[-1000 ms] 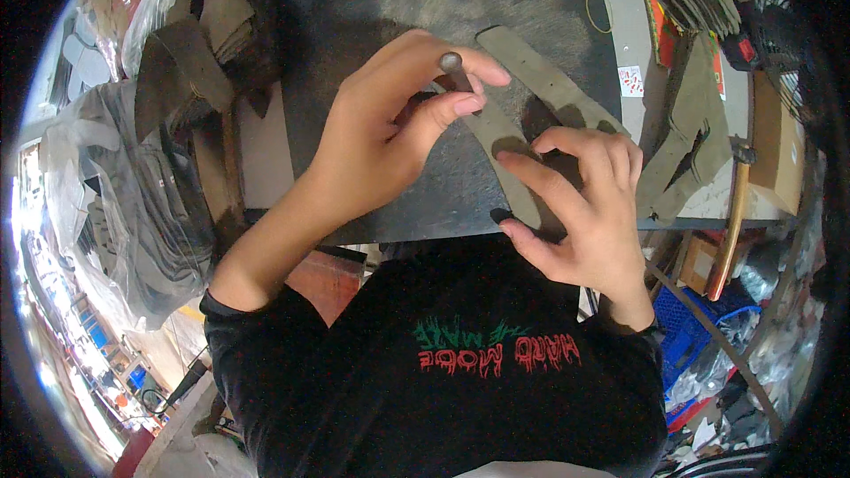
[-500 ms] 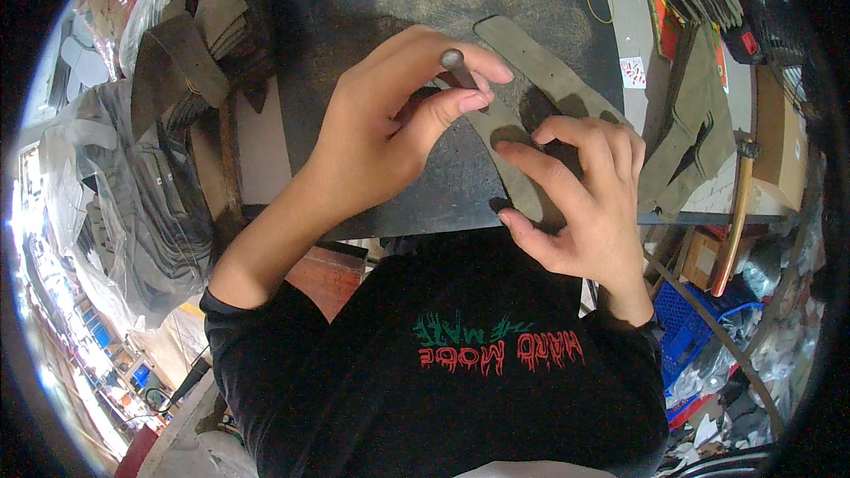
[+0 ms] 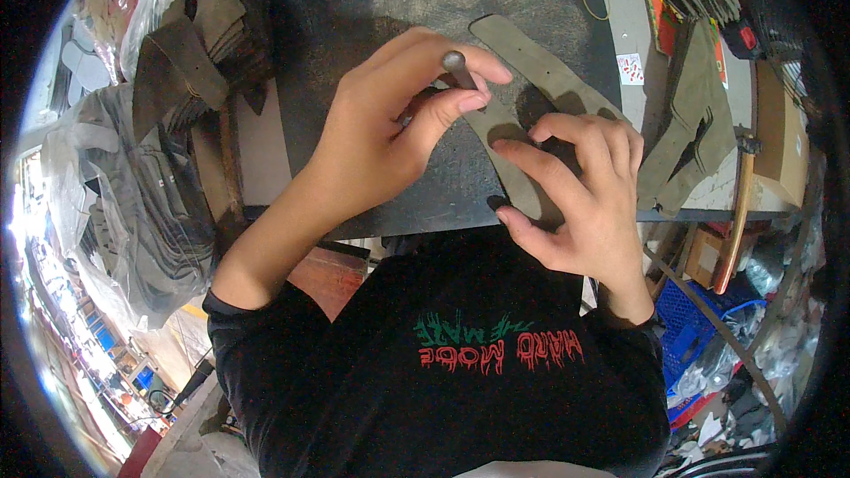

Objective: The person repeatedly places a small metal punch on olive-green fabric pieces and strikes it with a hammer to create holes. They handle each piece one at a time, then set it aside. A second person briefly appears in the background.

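Note:
Between the thumb and fingers of my left hand (image 3: 381, 124) is a dark metal rod (image 3: 457, 69), probably a punch, its round end up. Its lower end is hidden behind my fingers. Under it lies a V-shaped grey-green piece (image 3: 536, 57) of flat leather-like material, with small holes, on the dark work board (image 3: 363, 0). My right hand (image 3: 589, 186) holds this piece down near the board's front edge. The forefinger presses on one strip, the thumb is at its edge, and the other fingers curl over the other strip.
A hammer (image 3: 737, 212) with a wooden handle lies across the table's right edge. More grey-green pieces (image 3: 691, 124) are at the right, and stacked dark pieces (image 3: 181, 57) at the left. A clear plastic bag (image 3: 133, 186) of pieces is beside the table. Below right is a blue crate (image 3: 686, 327).

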`<control>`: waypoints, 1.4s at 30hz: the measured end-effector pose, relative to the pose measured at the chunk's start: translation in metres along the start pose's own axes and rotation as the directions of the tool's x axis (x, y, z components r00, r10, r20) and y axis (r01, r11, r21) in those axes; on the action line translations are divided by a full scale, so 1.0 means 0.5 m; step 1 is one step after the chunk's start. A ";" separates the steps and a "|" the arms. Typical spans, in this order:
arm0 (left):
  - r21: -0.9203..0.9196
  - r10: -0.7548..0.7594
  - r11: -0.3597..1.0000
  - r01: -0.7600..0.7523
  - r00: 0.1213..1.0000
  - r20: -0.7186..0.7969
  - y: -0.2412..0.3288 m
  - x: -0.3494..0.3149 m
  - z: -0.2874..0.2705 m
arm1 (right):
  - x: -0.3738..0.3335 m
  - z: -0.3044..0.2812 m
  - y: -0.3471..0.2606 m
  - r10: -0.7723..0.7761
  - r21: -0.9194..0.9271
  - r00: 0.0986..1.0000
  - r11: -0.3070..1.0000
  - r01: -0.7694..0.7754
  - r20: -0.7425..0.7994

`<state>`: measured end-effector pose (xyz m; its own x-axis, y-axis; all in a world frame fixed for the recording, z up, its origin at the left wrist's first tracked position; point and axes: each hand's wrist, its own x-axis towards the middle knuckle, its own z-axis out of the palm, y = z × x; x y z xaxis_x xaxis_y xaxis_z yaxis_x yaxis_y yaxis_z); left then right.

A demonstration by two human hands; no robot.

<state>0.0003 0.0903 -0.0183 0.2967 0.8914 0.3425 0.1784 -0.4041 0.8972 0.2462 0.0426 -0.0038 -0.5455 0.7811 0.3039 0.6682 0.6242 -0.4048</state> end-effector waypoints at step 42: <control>0.037 -0.013 0.999 0.014 1.000 -0.003 0.003 -0.003 0.007 | -0.005 0.003 -0.011 0.006 -0.032 0.998 0.999 -0.008 -0.061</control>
<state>0.0036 0.0875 -0.0183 0.2910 0.8975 0.3314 0.2165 -0.3992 0.8909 0.2434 0.0372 -0.0036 -0.5093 0.7846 0.3535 0.6888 0.6179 -0.3792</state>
